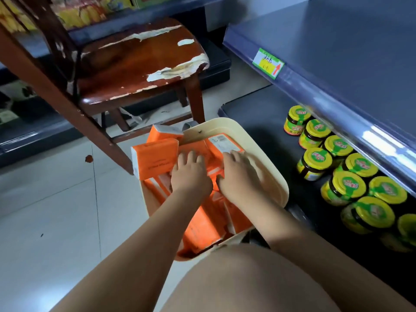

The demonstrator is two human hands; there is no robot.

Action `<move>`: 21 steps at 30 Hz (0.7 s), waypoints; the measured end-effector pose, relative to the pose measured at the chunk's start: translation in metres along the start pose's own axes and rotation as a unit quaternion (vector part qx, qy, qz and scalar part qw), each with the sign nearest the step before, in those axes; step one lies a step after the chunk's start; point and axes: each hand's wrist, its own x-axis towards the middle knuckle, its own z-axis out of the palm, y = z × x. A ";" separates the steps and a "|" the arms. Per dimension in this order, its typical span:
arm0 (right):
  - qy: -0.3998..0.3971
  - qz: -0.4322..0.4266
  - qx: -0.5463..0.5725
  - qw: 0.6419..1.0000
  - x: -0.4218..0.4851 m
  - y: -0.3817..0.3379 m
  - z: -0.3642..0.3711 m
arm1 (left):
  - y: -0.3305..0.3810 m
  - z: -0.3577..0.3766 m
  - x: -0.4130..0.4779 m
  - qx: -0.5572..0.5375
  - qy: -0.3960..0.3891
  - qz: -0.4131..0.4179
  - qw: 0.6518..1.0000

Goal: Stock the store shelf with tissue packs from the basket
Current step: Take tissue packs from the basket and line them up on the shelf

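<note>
A cream plastic basket (267,167) stands on the floor in front of my knee, holding several orange tissue packs (155,158). Both my hands are inside it. My left hand (190,174) lies palm down on the packs in the middle, fingers fairly straight. My right hand (239,174) covers an orange pack with a white label (221,141); its fingers curl over the top and its thumb presses the pack's left edge. The blue shelf (337,52) on the right is bare on top and carries a green and yellow price tag (267,63).
Several yellow-lidded jars (317,162) fill the lower shelf level to the right of the basket. A worn brown wooden chair (139,64) stands just behind the basket. Pale floor tiles (56,210) spread to the left.
</note>
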 end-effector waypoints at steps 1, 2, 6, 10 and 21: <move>0.000 -0.004 -0.007 1.000 0.006 0.004 0.006 | 0.002 0.004 0.005 0.005 0.007 -0.010 1.000; 0.002 -0.003 -0.011 1.000 0.012 0.008 0.011 | 0.004 0.007 0.010 0.009 0.015 -0.021 1.000; 0.048 0.032 -0.035 0.998 0.032 0.006 0.023 | 0.007 0.013 0.023 0.038 0.068 -0.072 0.994; 0.104 0.037 -0.094 0.990 0.051 0.006 0.026 | 0.012 0.006 0.033 0.010 0.072 -0.115 0.991; 0.085 0.191 0.441 0.873 0.025 0.019 -0.035 | 0.009 -0.016 0.033 -0.126 -0.050 -0.105 0.985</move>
